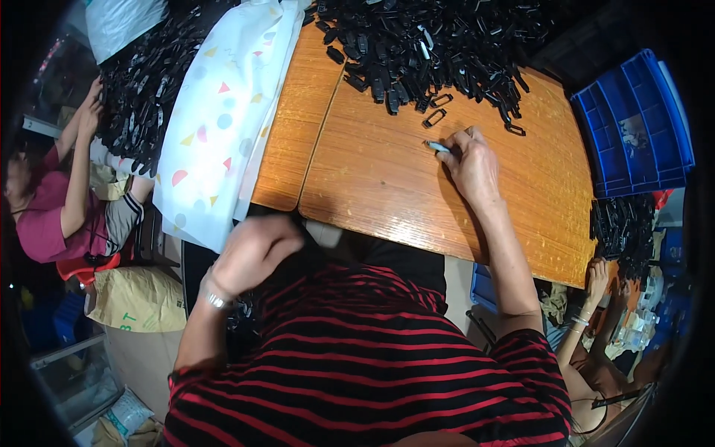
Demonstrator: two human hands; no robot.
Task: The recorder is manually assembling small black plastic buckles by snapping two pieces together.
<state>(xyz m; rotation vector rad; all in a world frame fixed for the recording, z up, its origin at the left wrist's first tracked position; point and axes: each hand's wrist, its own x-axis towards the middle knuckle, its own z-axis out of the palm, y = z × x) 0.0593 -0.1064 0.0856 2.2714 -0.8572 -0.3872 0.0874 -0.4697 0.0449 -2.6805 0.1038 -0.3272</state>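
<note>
My right hand point(474, 165) is over the wooden table, its fingers closed round a small pale-blue tool point(438, 147) with a short dark tip; its exact kind I cannot make out. Just beyond it lie two black open-centred plastic frames point(434, 118), and another black frame point(515, 130) rests farther right. My left hand point(257, 249) is off the table's near edge, above my lap, with the wrist bent. Motion smears its fingers, so whether it holds anything is unclear.
A big heap of black plastic parts point(417, 52) covers the table's far side. White patterned sheeting point(216, 127) hangs along the left. Blue crates point(633, 127) stand at the right. One person point(63, 212) works at left, another point(588, 350) at lower right. A paper sack point(138, 298) stands lower left.
</note>
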